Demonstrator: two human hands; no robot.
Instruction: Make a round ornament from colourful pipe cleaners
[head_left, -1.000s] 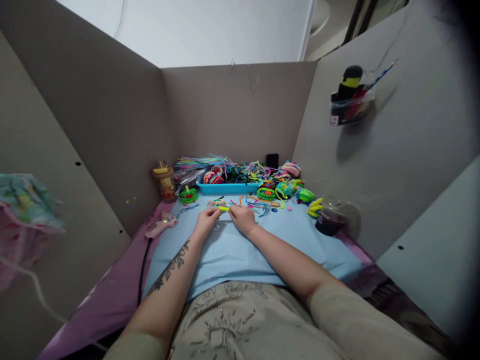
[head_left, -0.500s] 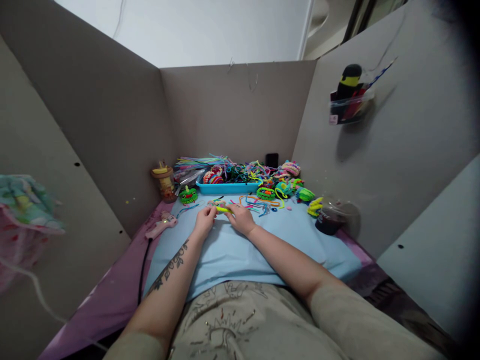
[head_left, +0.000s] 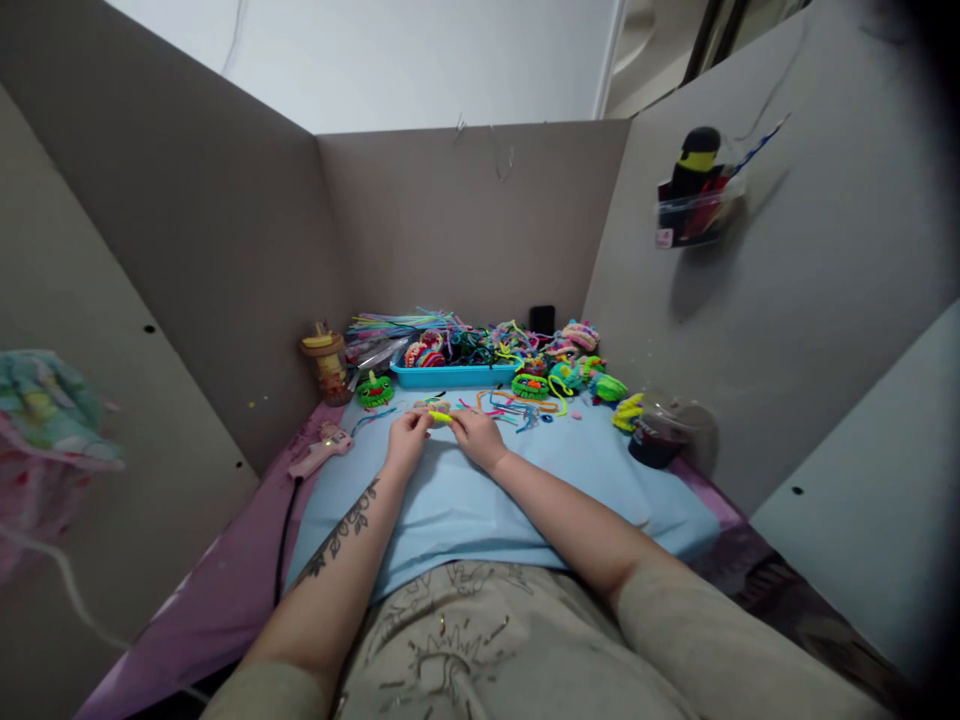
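Note:
Both my hands meet near the far middle of a light blue cloth (head_left: 480, 500). My left hand (head_left: 406, 441) pinches a small multicoloured pipe-cleaner piece (head_left: 433, 408). My right hand (head_left: 475, 438) is closed on a short yellow-green pipe cleaner (head_left: 441, 417) whose end touches that piece. Loose coloured pipe-cleaner bits (head_left: 510, 405) lie just beyond my fingers.
A blue tray (head_left: 450, 376) heaped with pipe cleaners stands at the back, with green coiled shapes (head_left: 376, 390) beside it. A pink glue gun (head_left: 321, 449) lies left, a jar (head_left: 327, 362) behind it. A dark cup (head_left: 654, 438) sits right. Cardboard walls enclose the desk.
My hands have drawn slightly closer together and the yellow-green pipe cleaner has turned a little between them. Nothing else moved apart from a slight camera shift.

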